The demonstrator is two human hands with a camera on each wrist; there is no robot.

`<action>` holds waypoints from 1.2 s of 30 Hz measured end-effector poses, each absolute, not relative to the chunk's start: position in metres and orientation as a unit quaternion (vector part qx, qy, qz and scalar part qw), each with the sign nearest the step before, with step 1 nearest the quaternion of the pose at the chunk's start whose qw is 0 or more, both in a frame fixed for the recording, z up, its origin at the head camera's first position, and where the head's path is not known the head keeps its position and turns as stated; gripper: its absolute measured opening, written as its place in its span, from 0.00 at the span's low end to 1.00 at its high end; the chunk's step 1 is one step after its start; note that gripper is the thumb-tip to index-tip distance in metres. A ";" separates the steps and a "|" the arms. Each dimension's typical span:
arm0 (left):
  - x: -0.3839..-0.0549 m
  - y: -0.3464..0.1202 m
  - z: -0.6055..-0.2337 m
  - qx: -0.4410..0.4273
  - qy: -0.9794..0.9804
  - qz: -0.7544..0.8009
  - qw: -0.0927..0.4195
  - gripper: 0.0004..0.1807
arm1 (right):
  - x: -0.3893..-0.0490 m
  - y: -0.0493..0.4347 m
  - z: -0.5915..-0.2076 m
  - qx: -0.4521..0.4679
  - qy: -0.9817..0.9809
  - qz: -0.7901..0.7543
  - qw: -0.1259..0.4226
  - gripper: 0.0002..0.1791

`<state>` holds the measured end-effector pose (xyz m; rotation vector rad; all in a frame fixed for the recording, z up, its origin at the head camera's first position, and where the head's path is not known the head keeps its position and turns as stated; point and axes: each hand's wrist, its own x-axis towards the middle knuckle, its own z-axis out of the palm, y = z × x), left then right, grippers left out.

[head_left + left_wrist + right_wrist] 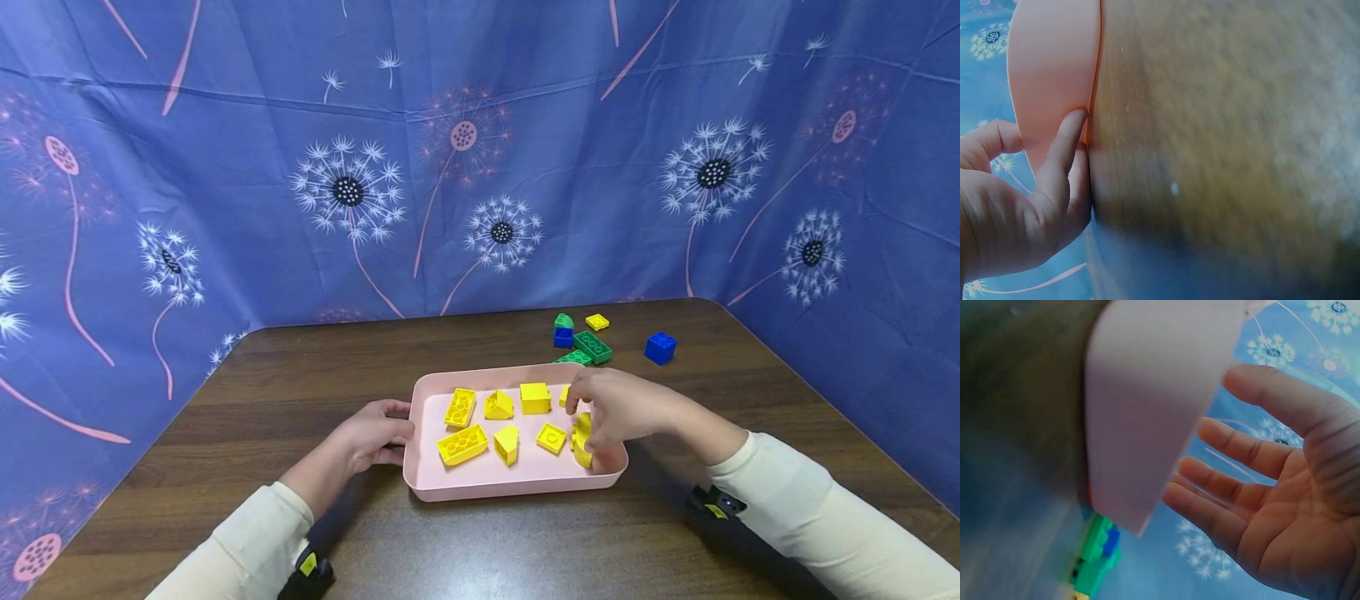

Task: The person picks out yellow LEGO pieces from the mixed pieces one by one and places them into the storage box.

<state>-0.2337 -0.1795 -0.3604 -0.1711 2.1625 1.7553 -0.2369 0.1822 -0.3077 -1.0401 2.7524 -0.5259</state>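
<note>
A pink tray [517, 492] holds several yellow toy bricks, among them a flat one [462, 445], a square one [551, 437] and a block [535, 398]. My left hand [378, 433] touches the tray's left end; in the left wrist view its fingers [1063, 147] lie against the outer wall. Over the right end reaches my right hand [626, 404], its fingers spread. Beneath it stands a curved yellow brick [582, 440], partly hidden by the thumb. In the right wrist view no brick shows in the hand [1285, 500], and the tray wall hides some fingertips.
Behind the tray lie green bricks [592, 347], a small blue brick [563, 337] and a yellow brick [597, 322]. Farther right sits a blue block [660, 348]. A blue dandelion-print cloth [420, 217] hangs behind the brown wooden table [285, 392].
</note>
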 end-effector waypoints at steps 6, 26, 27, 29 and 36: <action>-0.234 -0.180 -0.360 -0.063 0.761 0.621 0.176 0.33 | -0.253 0.193 -0.299 -0.343 0.927 -0.151 0.026 0.20; -0.235 -0.180 -0.361 -0.071 0.762 0.617 0.181 0.32 | -0.318 0.242 -0.319 -0.273 0.929 -0.222 -0.113 0.14; -0.235 -0.180 -0.362 -0.073 0.762 0.617 0.182 0.32 | -0.321 0.243 -0.320 -0.269 0.931 -0.218 -0.115 0.14; -0.235 -0.180 -0.362 -0.078 0.762 0.617 0.181 0.31 | -0.328 0.245 -0.321 -0.256 0.936 -0.208 -0.120 0.15; -0.235 -0.181 -0.359 -0.070 0.763 0.616 0.183 0.32 | -0.362 0.250 -0.324 -0.188 0.948 -0.229 -0.119 0.16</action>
